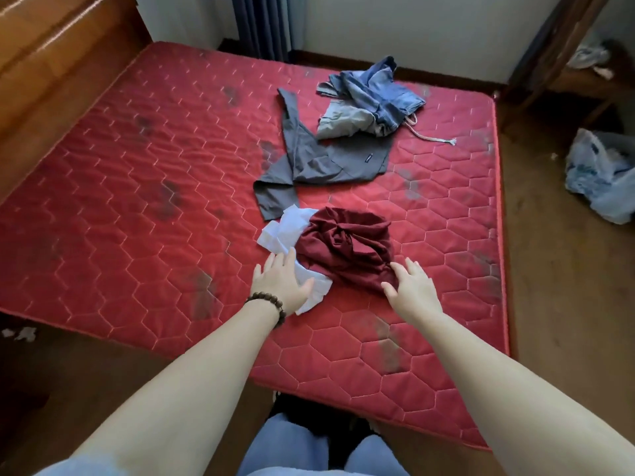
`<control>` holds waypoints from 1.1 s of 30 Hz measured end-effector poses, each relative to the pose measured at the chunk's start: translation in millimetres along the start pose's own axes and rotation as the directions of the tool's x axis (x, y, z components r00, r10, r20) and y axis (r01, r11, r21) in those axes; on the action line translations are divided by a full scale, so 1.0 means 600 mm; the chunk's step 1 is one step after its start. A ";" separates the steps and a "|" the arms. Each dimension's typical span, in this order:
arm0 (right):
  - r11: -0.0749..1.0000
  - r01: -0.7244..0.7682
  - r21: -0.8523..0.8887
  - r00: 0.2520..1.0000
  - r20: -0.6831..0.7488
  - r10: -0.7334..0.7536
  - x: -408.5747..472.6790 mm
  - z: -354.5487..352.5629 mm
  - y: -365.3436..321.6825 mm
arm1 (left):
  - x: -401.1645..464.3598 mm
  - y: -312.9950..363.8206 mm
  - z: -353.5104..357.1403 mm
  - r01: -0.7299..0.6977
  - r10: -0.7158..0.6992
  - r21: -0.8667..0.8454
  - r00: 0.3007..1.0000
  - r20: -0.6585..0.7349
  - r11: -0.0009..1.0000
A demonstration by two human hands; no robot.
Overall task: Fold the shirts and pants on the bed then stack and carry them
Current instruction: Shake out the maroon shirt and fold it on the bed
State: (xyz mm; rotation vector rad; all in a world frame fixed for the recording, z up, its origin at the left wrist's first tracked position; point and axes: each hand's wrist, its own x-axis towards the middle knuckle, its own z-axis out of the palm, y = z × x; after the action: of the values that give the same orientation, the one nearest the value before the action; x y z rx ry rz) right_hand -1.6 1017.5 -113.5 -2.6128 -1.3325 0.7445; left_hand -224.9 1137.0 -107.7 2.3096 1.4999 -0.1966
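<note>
Clothes: four crumpled garments on your red mattress, wooden floor around; left hand and right hand flat, fingers straight.

A brown wooden floor surrounds the bed. At eleven o'clock stands a glossy wooden headboard; at twelve, blue curtains hang against a pale wall. At two o'clock, a dark wooden stand and a plastic bag.
</note>
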 end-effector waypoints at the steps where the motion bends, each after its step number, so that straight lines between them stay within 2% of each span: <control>1: 1.000 -0.021 0.012 1.000 -0.010 0.021 0.001 0.005 -0.011 | 0.015 -0.009 -0.004 -0.024 0.024 0.010 1.000 0.011 1.000; 8: 0.984 -0.169 0.055 0.986 0.008 0.169 0.007 0.030 -0.025 | 0.079 -0.031 -0.008 -0.141 0.136 0.061 0.988 0.072 0.988; 18: 0.965 -0.253 0.069 0.967 0.041 0.251 0.089 0.043 0.041 | 0.171 0.028 0.047 -0.254 0.232 0.127 0.958 0.165 0.959; 23: 0.958 -0.280 0.053 0.954 0.123 0.272 0.172 0.100 0.098 | 0.254 0.072 0.137 -0.281 0.254 0.078 0.935 0.247 0.957; 28: 0.959 -0.281 0.022 0.938 0.215 0.270 0.277 0.196 0.161 | 0.343 0.102 0.259 -0.354 0.318 0.144 0.921 0.224 0.924; 33: 0.950 -0.298 0.092 0.947 0.154 0.282 0.371 0.283 0.212 | 0.440 0.109 0.355 -0.397 0.379 0.142 0.915 0.142 0.907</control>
State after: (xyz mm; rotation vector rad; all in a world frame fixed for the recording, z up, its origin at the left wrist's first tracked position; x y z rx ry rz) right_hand 120.2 1096.0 -385.0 -2.7387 -0.9084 1.0284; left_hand -36.0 1255.8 -371.7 2.6269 0.9725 -0.3460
